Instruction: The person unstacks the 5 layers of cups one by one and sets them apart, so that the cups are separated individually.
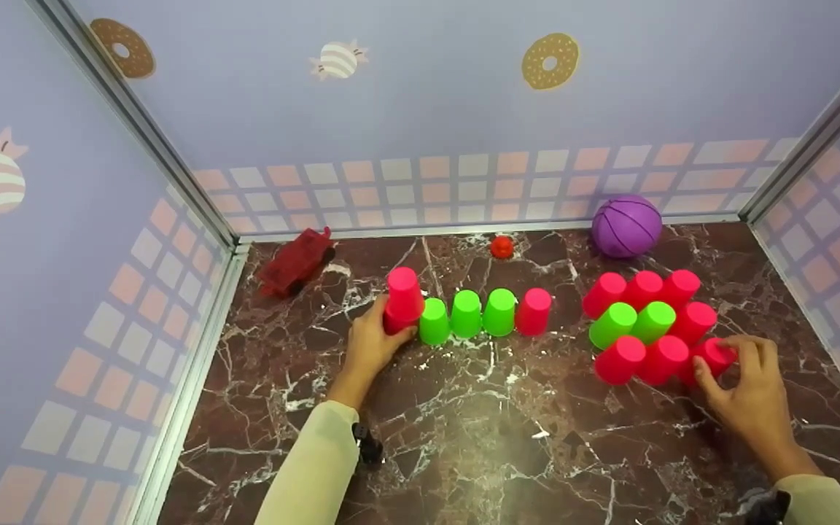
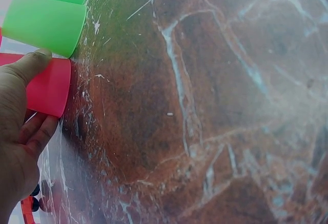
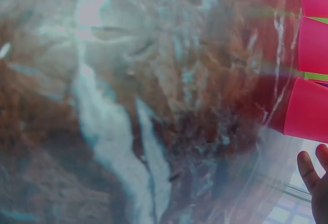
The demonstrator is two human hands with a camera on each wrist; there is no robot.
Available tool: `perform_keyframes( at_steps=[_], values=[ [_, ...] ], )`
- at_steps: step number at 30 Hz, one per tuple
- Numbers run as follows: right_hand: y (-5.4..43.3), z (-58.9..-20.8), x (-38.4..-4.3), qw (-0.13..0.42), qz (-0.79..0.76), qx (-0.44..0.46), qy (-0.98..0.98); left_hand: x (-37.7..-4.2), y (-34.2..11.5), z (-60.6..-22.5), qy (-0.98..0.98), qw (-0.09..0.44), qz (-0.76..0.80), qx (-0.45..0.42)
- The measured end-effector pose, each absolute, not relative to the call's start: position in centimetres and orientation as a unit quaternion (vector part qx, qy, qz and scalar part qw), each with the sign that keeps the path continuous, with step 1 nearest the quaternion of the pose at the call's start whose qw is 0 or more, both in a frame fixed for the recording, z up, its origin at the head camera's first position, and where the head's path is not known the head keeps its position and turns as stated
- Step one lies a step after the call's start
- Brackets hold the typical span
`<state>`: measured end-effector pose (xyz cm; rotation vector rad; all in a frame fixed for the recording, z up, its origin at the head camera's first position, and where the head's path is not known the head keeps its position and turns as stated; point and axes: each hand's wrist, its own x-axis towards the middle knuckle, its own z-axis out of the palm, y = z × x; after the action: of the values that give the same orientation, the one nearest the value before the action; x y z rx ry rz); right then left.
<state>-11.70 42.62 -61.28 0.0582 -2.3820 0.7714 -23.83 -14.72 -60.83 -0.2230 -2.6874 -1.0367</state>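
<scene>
Toward the left, my left hand (image 1: 370, 341) grips a pink cup (image 2: 48, 88) with the thumb on one side and fingers on the other. A second pink cup (image 1: 403, 290) stands upside down on top of it. Beside this stack runs a row of three green cups (image 1: 466, 313) and one pink cup (image 1: 534, 312). On the right, the thumb and fingers of my right hand (image 1: 754, 390) hold a pink cup (image 1: 716, 356) at the near right corner of a cup group. In the right wrist view, two fingertips (image 3: 306, 167) show apart from the cup's side.
The group also has several pink cups (image 1: 664, 359) and two green cups (image 1: 653, 322). Behind it sits a purple ball (image 1: 626, 226). A small red object (image 1: 502, 247) and a dark red toy (image 1: 296, 262) lie near the back. Walls (image 1: 420, 109) enclose the marbled surface (image 1: 456, 437).
</scene>
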Motion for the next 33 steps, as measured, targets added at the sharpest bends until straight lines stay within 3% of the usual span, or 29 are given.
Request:
perform_keyframes(
  at_steps=[11,17,22,33],
  values=[
    [40.1,-57.8,-15.3,0.387,0.312,0.082,-0.864,-23.7,-14.8,-60.8,-0.918,0.122,-0.370,-0.072],
    [36.2,-55.4,-17.5,0.387,0.315,0.112,-0.859,-23.8,-14.7,-61.0,-0.919,0.115,-0.371,-0.068],
    [31.8,-53.6,-19.4,0.366,0.326,0.136,-0.861,-23.7,-14.8,-60.9,-0.919,0.111,-0.373,-0.063],
    [21.4,-51.0,-22.6,0.262,0.330,0.231,-0.877,-23.7,-14.9,-60.8,-0.923,0.110,-0.365,-0.055]
  ],
)
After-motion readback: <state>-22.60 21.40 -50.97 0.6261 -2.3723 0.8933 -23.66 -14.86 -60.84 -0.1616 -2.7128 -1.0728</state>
